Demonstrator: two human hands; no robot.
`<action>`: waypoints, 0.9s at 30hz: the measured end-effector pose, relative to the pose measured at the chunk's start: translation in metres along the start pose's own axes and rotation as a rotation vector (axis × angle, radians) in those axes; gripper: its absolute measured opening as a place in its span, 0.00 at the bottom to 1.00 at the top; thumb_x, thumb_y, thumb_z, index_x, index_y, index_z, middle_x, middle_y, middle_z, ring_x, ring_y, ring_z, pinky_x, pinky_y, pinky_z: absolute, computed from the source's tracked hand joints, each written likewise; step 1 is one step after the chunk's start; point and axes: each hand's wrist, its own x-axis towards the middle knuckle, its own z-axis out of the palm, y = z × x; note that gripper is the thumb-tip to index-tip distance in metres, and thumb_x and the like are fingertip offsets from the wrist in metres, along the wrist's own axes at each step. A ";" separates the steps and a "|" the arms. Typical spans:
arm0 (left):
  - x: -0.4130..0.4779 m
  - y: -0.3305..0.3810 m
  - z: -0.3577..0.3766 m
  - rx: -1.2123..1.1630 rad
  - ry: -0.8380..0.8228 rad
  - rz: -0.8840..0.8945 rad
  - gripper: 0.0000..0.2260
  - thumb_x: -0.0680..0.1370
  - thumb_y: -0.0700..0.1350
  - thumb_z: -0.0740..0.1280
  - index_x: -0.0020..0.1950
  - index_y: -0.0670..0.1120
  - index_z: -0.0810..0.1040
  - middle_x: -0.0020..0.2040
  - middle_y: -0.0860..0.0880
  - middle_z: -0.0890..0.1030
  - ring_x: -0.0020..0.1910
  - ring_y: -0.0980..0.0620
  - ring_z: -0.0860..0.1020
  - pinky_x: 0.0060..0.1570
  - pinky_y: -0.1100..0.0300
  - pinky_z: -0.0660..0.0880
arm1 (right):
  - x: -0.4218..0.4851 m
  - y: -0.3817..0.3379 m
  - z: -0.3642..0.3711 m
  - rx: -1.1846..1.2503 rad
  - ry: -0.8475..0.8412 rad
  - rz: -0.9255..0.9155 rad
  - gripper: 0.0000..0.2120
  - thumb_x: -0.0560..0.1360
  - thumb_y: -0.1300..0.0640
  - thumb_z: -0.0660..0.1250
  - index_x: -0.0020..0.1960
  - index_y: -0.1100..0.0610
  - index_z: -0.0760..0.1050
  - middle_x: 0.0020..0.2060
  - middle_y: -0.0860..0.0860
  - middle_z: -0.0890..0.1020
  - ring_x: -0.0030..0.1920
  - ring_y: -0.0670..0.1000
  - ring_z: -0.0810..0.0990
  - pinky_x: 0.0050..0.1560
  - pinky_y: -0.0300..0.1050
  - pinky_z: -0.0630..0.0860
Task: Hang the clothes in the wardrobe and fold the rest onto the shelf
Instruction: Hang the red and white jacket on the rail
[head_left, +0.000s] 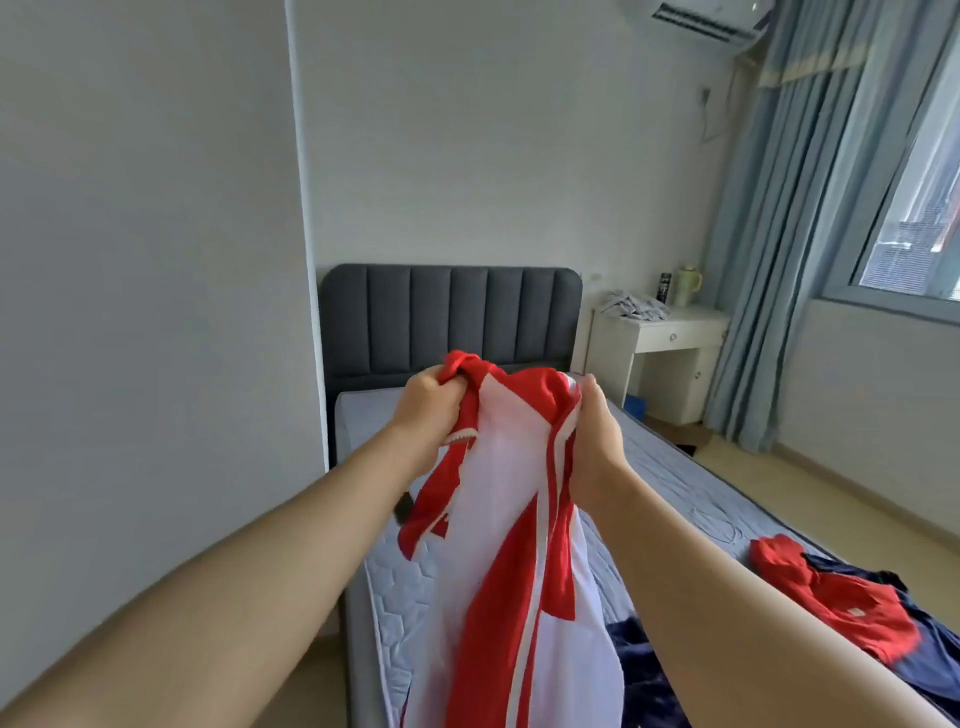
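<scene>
A red and white garment hangs in the air over the bed, held up at chest height. My left hand grips a bunched red part at its top left. My right hand grips its top right edge. The cloth falls down between my forearms and out of the bottom of the view. On the bed at the lower right lie a red garment and dark navy clothes beside it. More navy cloth lies behind the hanging garment. No wardrobe or shelf is in view.
The bed has a bare quilted mattress and a dark grey headboard against the far wall. A white wall panel stands close on the left. A white desk with papers and a jug stands right of the bed, by blue curtains and a window.
</scene>
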 end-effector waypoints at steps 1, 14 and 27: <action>-0.001 0.008 -0.002 0.026 -0.019 0.016 0.09 0.79 0.43 0.61 0.41 0.47 0.78 0.40 0.44 0.80 0.40 0.46 0.78 0.41 0.58 0.76 | -0.003 -0.001 0.003 -0.050 -0.037 0.007 0.22 0.77 0.39 0.54 0.37 0.51 0.77 0.34 0.51 0.82 0.41 0.53 0.80 0.46 0.49 0.77; -0.012 0.052 0.006 0.419 -0.094 0.398 0.08 0.74 0.43 0.70 0.37 0.53 0.75 0.37 0.54 0.77 0.39 0.58 0.74 0.36 0.66 0.71 | -0.020 -0.021 0.008 -0.608 -0.387 -0.300 0.03 0.77 0.57 0.63 0.46 0.52 0.76 0.40 0.51 0.80 0.42 0.51 0.79 0.45 0.45 0.78; -0.008 0.029 0.007 0.348 -0.390 0.341 0.17 0.73 0.45 0.72 0.59 0.54 0.72 0.50 0.56 0.78 0.47 0.61 0.78 0.38 0.73 0.74 | -0.003 -0.035 -0.003 -0.106 -0.324 -0.200 0.10 0.78 0.59 0.60 0.42 0.49 0.77 0.36 0.50 0.81 0.36 0.48 0.80 0.39 0.44 0.80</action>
